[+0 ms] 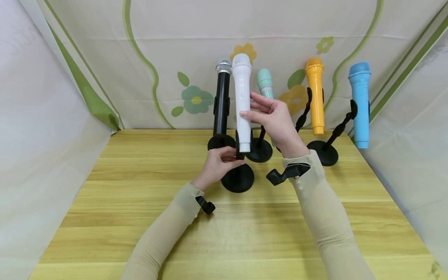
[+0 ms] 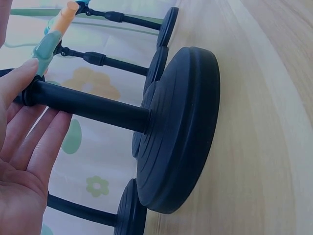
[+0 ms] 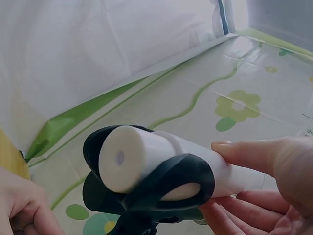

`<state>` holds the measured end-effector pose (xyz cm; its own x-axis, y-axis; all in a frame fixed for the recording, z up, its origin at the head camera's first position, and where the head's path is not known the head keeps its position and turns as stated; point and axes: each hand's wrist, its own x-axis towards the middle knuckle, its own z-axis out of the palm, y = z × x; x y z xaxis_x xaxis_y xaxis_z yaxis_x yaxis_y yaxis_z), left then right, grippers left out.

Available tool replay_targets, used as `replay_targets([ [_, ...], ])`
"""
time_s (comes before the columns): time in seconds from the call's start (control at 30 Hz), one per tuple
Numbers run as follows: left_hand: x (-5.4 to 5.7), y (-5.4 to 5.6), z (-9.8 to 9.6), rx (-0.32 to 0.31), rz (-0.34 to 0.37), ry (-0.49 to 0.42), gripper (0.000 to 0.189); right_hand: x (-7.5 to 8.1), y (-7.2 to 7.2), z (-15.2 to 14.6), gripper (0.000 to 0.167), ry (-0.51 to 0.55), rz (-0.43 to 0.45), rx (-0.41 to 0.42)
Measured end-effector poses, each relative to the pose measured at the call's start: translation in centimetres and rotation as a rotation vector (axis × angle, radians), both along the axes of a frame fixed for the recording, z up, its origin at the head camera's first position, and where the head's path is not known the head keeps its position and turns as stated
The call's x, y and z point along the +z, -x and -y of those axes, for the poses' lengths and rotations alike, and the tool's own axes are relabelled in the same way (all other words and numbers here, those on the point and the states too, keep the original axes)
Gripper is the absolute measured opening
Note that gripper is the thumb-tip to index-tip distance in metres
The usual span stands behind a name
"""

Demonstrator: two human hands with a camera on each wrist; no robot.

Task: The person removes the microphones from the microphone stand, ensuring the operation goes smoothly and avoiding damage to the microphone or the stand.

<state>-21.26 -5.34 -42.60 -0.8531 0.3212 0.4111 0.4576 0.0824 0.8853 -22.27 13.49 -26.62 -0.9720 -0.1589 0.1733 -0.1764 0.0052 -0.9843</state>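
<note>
My right hand (image 1: 278,120) pinches a white microphone (image 1: 242,93) midway along its body, with the grille end up. In the right wrist view, the lower end of the microphone lies within a black clip (image 3: 182,182) that wraps its sides. Below, my left hand (image 1: 218,161) grips a black microphone stand (image 1: 238,181) by its pole (image 2: 98,107). The left wrist view shows the thumb and fingers around the upper pole, and the round base resting on the table.
Behind stands a black microphone (image 1: 222,97) with a silver grille. To the right are a mint-green microphone (image 1: 265,83), an orange microphone (image 1: 315,97) and a blue microphone (image 1: 360,105), on black stands. A printed curtain (image 1: 168,23) hangs behind the wooden table (image 1: 140,182).
</note>
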Motion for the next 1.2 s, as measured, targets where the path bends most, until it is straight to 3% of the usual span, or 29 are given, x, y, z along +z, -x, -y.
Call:
replay_targets([
  [0.8, -0.2, 0.0, -0.2, 0.017, 0.022, 0.003, 0.02, 0.5, 0.8, 0.0, 0.062, 0.025, 0.008, -0.001],
  [0.9, 0.8, -0.7, -0.2, 0.016, 0.029, 0.006, 0.019, 0.6, 0.9, 0.0, 0.062, 0.022, 0.015, -0.007],
  [1.0, 0.8, -0.7, -0.2, 0.008, 0.025, 0.003, 0.02, 0.7, 1.1, 0.1, 0.062, 0.017, 0.018, -0.015],
  [1.2, -0.2, 0.1, -0.1, -0.005, 0.008, -0.015, 0.018, 1.0, 1.3, 0.1, 0.062, 0.017, 0.009, -0.02],
])
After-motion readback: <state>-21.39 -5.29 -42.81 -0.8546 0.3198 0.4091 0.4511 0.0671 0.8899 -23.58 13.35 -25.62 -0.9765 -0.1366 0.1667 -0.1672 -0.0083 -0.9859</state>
